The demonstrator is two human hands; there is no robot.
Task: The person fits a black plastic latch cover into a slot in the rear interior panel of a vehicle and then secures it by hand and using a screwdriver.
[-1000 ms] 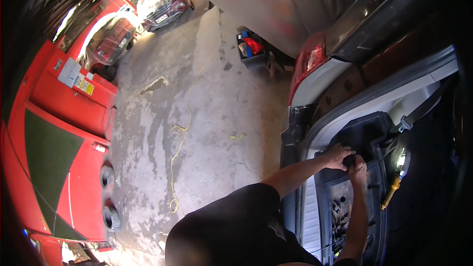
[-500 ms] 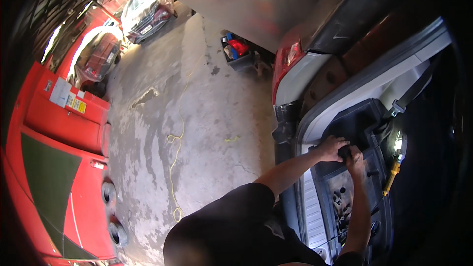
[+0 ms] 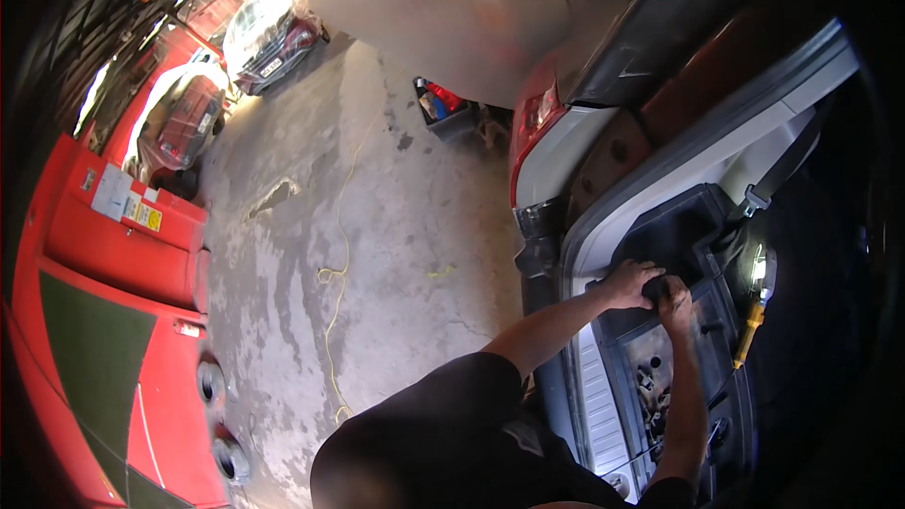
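Small black part, its exact kind unclear, sits between both hands over the dark storage tray in the car boot. Left hand and right hand grip it from either side, fingers curled. Loose dark fittings lie in the tray; a lit yellow-handled work lamp is to its right.

Dark tray with small parts

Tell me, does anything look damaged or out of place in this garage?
Yes: the concrete floor has a ragged, brownish patch that looks broken, unlike the grey around it. A thin yellow cord also trails loosely across the floor, looped in places.
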